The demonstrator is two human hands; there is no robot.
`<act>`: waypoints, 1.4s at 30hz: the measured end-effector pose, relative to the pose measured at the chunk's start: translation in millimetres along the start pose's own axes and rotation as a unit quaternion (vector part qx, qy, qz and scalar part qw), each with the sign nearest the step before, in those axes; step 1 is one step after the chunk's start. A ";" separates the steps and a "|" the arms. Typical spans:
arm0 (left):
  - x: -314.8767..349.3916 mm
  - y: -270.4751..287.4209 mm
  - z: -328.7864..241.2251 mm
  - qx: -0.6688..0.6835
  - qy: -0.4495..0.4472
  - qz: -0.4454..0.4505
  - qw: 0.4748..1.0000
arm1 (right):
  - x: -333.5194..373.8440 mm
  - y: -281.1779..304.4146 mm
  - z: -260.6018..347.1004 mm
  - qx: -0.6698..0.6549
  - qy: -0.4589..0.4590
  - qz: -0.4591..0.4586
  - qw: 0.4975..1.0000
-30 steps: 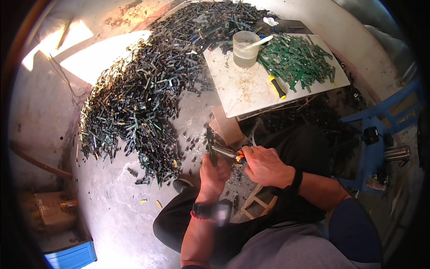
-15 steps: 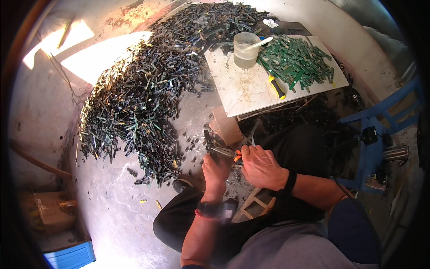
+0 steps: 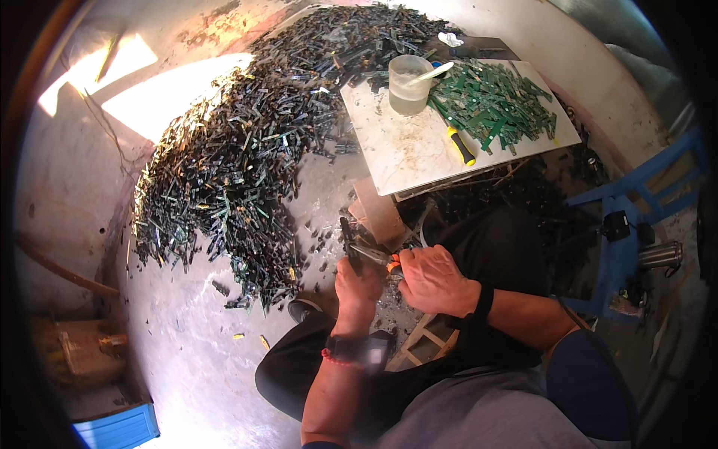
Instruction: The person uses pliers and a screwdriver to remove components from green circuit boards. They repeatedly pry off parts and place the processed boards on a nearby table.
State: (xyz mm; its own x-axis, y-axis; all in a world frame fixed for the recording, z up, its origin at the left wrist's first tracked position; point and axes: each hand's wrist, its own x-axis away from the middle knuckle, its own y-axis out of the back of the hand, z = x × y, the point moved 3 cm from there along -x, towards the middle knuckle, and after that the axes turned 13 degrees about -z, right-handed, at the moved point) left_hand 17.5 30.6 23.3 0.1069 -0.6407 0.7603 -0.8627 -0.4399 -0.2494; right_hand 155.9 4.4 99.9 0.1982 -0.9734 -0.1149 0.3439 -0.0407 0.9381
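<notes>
My left hand (image 3: 356,290) is closed around a narrow dark strip (image 3: 346,233), which stands up out of the fist. It looks like the dark strips in the big heap (image 3: 224,194) on the floor. In my right hand (image 3: 435,280) is a pair of pliers (image 3: 372,254) with orange on the handles. Their metal jaws point left and meet the strip just above my left fingers; I cannot tell whether they bite on it. Both hands are over the floor in front of my lap, close to a piece of brown cardboard (image 3: 376,212).
A low white-topped table (image 3: 407,153) carries a cloudy plastic cup (image 3: 408,93) with a white stick, a yellow-and-black-handled screwdriver (image 3: 461,146) and a pile of green strips (image 3: 497,105). A blue chair (image 3: 617,224) stands at the right, beside a metal flask (image 3: 660,257). Dark scraps litter the floor.
The pliers and my right hand have moved slightly left and down. My left hand still holds the dark strip, nearly in the same place.
</notes>
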 end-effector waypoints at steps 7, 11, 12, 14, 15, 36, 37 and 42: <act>3.3 1.9 -2.3 -0.015 -0.016 0.020 1.000 | 1.0 0.1 0.1 0.008 -0.009 0.007 1.000; 2.6 1.8 -2.6 -0.015 -0.001 0.035 0.999 | 1.4 -2.2 -1.9 0.032 -0.015 0.011 0.999; 2.9 2.4 -3.2 -0.016 0.004 0.034 0.999 | 0.9 -1.6 -1.8 0.041 -0.011 0.001 0.999; 3.0 2.5 -3.6 -0.019 0.016 0.032 0.999 | 0.1 0.1 -2.0 0.061 -0.004 -0.019 0.998; 2.6 1.8 -2.9 -0.023 0.016 0.026 0.999 | 0.4 -0.6 -2.3 0.063 -0.009 -0.015 0.998; -16.4 11.7 7.2 -0.090 -0.116 0.020 0.989 | -3.8 -4.0 -6.1 -0.034 -0.008 0.022 0.999; 0.9 6.1 -6.1 -0.045 -0.020 0.040 0.998 | -4.9 -4.0 -9.7 -0.069 -0.006 0.035 0.997; 15.7 2.0 -14.2 0.040 0.125 0.201 0.971 | -15.9 14.7 -22.9 -0.338 -0.097 0.014 0.936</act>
State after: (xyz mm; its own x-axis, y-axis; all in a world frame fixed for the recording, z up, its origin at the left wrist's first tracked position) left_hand 10.5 28.6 43.3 -0.3633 -0.6020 0.7111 -0.7675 -0.2393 -0.5947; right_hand 178.8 24.4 108.0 0.0682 -0.9972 0.0296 0.8567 0.0738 0.5106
